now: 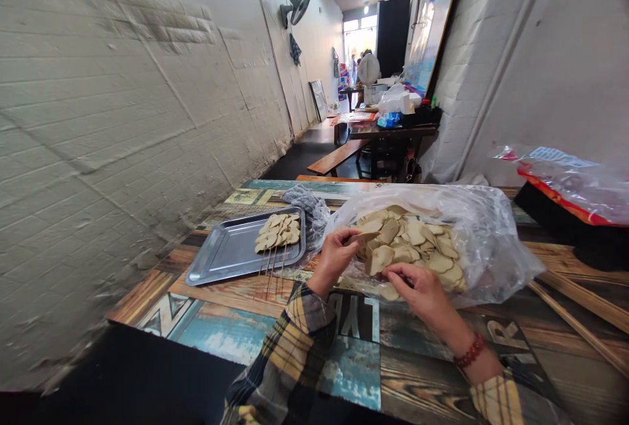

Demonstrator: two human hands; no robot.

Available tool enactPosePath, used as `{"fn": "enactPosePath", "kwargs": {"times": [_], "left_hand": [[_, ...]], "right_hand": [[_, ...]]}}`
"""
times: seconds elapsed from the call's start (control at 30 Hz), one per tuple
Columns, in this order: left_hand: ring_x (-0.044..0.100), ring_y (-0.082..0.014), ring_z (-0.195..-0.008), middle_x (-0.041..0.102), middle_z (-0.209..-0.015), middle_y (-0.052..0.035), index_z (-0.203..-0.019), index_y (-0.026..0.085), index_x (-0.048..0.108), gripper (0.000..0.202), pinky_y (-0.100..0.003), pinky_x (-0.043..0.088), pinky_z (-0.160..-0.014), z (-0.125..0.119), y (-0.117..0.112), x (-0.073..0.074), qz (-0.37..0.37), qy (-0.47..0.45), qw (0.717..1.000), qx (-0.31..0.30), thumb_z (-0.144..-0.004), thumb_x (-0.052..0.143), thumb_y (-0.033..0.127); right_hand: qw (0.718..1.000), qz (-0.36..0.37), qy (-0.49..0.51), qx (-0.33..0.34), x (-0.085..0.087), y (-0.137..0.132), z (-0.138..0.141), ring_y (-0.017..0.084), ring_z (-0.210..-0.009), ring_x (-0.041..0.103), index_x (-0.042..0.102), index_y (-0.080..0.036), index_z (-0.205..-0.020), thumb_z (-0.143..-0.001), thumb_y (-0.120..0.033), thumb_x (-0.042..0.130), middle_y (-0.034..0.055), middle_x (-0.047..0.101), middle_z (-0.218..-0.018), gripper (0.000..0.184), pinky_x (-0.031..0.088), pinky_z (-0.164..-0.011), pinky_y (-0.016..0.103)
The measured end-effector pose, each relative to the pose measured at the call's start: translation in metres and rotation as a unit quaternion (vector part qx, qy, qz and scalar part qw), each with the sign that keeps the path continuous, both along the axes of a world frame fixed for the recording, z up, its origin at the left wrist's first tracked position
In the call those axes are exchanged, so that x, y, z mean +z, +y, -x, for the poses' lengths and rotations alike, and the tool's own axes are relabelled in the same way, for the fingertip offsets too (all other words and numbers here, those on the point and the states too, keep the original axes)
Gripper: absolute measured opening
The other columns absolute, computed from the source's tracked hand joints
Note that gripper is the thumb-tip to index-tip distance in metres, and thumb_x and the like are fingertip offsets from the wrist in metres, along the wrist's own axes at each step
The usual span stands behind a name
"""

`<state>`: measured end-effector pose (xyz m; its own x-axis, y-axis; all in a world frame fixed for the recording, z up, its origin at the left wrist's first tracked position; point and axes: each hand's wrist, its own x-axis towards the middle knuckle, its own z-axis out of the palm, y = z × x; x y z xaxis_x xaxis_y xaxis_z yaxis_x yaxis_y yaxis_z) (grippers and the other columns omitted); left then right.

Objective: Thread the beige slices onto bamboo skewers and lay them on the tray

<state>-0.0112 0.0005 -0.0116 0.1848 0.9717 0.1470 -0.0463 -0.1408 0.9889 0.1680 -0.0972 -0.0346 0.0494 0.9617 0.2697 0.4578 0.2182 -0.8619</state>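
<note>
Thin, flat beige food slices (442,258) lie heaped in an open clear plastic bag (496,235) on the table. My left hand (335,260) is closed at the bag's left edge, with a beige slice (364,238) between thumb and fingers. Close beside it, my right hand (417,289) pinches with its fingertips at the lower edge of another beige slice (379,258). Whether a stick is in either hand I cannot make out. To the left, a metal tray (221,248) bears threaded slices (279,232) on several thin wooden skewers (269,274), whose ends stick out over the near rim.
A crumpled grey plastic bag (307,203) sits between tray and slices. At the right are long wooden sticks (580,320) and a black holder with red-edged plastic packaging (570,183). A white brick wall (98,150) borders the left. Behind stand a bench (339,156) and another cluttered table (393,130).
</note>
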Motion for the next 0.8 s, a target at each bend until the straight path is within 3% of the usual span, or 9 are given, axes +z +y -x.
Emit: {"fn": "enactPosePath", "kwargs": {"times": [0.3,0.57,0.8], "left_hand": [[0.045,-0.0066,-0.056,0.059,-0.064,0.0015,-0.072,0.013,0.069,0.033,-0.021,0.032,-0.054,0.0015,-0.0037,0.0069,0.129,-0.135,0.981,-0.044,-0.057,0.088,0.037],[0.054,-0.0105,-0.063,0.063,-0.068,-0.0015,-0.069,0.014,0.069,0.041,-0.023,0.044,-0.059,0.0033,-0.0019,0.0062,0.218,-0.187,0.957,-0.044,-0.047,0.095,0.037],[0.051,-0.0098,-0.060,0.062,-0.066,-0.0016,-0.067,0.015,0.066,0.030,-0.022,0.038,-0.053,0.0006,-0.0019,0.0050,0.252,-0.218,0.941,-0.062,-0.054,0.089,0.029]], "right_hand": [[0.999,-0.038,-0.004,0.000,0.0024,-0.0007,-0.0014,0.027,-0.079,0.074,0.079,-0.025,-0.082,-0.089,-0.038,0.058,0.0080,0.080,-0.085,0.026,0.058,-0.072,0.038],[0.998,-0.061,-0.024,0.009,-0.0046,-0.0004,-0.0048,0.027,-0.081,0.075,0.078,-0.024,-0.085,-0.092,-0.041,0.056,0.0094,0.080,-0.089,0.029,0.059,-0.074,0.039],[0.997,-0.079,-0.023,0.009,-0.0071,0.0007,-0.0057,0.027,-0.083,0.076,0.079,-0.024,-0.086,-0.092,-0.041,0.058,0.0093,0.081,-0.090,0.028,0.060,-0.076,0.040]]}}
